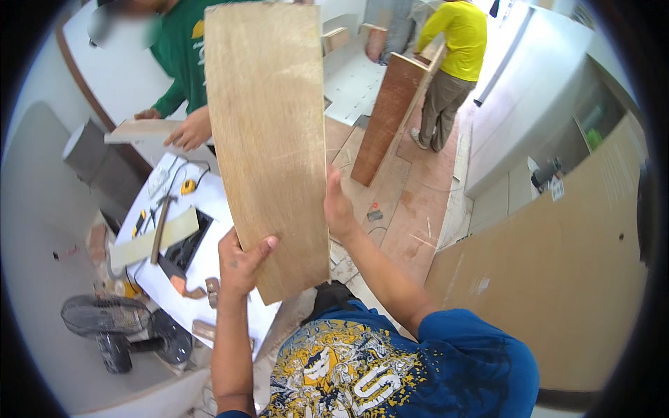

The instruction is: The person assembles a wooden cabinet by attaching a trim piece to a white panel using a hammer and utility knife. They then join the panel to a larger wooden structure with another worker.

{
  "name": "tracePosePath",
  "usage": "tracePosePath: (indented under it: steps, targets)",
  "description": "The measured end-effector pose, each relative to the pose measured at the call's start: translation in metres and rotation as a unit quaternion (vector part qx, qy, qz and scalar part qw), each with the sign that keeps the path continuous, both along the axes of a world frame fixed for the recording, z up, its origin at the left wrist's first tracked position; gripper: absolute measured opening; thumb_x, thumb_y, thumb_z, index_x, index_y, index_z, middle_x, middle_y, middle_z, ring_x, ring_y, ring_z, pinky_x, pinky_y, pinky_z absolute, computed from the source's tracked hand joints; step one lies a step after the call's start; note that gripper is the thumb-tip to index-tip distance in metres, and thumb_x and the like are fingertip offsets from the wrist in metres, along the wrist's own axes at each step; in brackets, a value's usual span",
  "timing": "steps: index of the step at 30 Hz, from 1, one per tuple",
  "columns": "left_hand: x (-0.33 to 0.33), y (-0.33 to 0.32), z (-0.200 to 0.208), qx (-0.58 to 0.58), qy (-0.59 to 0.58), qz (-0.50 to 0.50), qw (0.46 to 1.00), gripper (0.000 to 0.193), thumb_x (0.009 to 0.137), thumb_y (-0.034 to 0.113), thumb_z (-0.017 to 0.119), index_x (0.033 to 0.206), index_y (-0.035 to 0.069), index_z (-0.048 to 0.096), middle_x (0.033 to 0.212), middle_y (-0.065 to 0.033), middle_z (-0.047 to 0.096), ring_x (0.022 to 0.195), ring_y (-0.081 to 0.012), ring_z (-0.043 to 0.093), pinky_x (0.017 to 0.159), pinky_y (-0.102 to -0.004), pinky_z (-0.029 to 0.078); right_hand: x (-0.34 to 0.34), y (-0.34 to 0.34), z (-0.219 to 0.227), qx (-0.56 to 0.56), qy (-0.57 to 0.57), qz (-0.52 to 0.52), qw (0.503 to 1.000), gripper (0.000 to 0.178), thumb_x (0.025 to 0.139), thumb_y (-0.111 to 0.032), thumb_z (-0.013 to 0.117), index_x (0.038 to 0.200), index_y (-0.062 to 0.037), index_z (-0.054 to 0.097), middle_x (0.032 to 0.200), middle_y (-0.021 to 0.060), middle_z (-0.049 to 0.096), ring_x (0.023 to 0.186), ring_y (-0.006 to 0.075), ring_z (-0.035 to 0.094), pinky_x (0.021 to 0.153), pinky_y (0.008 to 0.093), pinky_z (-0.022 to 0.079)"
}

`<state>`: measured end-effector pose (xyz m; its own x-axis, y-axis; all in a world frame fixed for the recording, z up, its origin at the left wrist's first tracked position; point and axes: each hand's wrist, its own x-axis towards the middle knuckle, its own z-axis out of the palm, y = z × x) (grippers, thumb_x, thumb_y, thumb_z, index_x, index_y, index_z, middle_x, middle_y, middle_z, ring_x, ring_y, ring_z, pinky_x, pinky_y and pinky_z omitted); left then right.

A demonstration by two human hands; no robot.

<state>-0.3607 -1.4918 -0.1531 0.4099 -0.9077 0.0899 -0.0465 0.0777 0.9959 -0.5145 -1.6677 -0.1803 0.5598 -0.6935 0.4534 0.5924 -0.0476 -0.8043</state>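
Observation:
A long, pale wooden board [268, 132] stands nearly upright in front of me, its broad face toward me. My left hand [240, 263] grips its lower left edge, the thumb lying on the face and the fingers behind. Higher up, my right hand [339, 209] holds the right edge from the side; its fingers are mostly hidden and slightly blurred. Left of the board is a white worktable [216, 261], bearing a hammer [162, 233], a yellow tape measure [188, 187], a light strip of wood [132, 249] and an open black case [188, 247].
Across the worktable, a person in green [182, 42] holds another board [143, 131]. Farther off, a person in yellow [456, 42] stands by a long reddish-brown wooden piece [390, 118]. A black fan [115, 324] is at lower left; a large brown panel [543, 272] rises at right.

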Motion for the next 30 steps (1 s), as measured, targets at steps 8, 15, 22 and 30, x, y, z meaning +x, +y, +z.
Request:
tracePosePath:
  steps: [8,15,22,30]
  targets:
    - [-0.023,-0.014,0.005,-0.044,0.05,-0.05,0.997,0.062,0.084,0.031,0.093,0.126,-0.007,0.067,0.116,-0.0144,0.075,0.102,-0.022,0.071,0.091,-0.0369,0.057,-0.09,0.074,-0.075,-0.021,0.154,-0.072,0.985,0.082,0.112,-0.061,0.037,0.165,0.0001,0.028,0.164,0.0141,0.044,0.152,0.0235,0.04,0.125,0.0403,0.032]
    - [-0.07,-0.013,-0.083,0.014,0.014,-0.148,0.989,0.051,0.09,0.027,0.088,0.125,-0.004,0.068,0.114,-0.0125,0.078,0.103,-0.0203,0.073,0.092,-0.0362,0.057,-0.142,0.028,-0.037,0.01,0.229,-0.048,0.972,0.071,0.101,-0.046,0.075,0.149,0.0025,0.055,0.141,0.0118,0.067,0.127,0.0205,0.062,0.108,0.0359,0.048]
    - [-0.054,0.017,-0.139,0.227,-0.236,-0.213,0.921,0.023,0.101,0.015,0.073,0.111,-0.005,0.072,0.088,-0.0084,0.076,0.081,-0.0194,0.072,0.076,-0.0348,0.057,-0.125,0.016,0.015,-0.224,0.428,-0.039,0.875,0.054,0.096,-0.047,0.079,0.117,0.0019,0.069,0.094,0.018,0.076,0.087,0.0312,0.074,0.08,0.041,0.057]
    - [-0.072,0.078,-0.086,0.212,-0.004,0.022,0.977,0.017,0.104,0.017,0.068,0.099,0.001,0.072,0.075,-0.0074,0.068,0.066,-0.0195,0.065,0.061,-0.0344,0.05,-0.017,-0.021,-0.025,-0.527,0.448,0.131,0.71,0.041,0.091,-0.044,0.077,0.1,-0.004,0.071,0.088,0.0184,0.076,0.087,0.0409,0.075,0.078,0.0536,0.057]
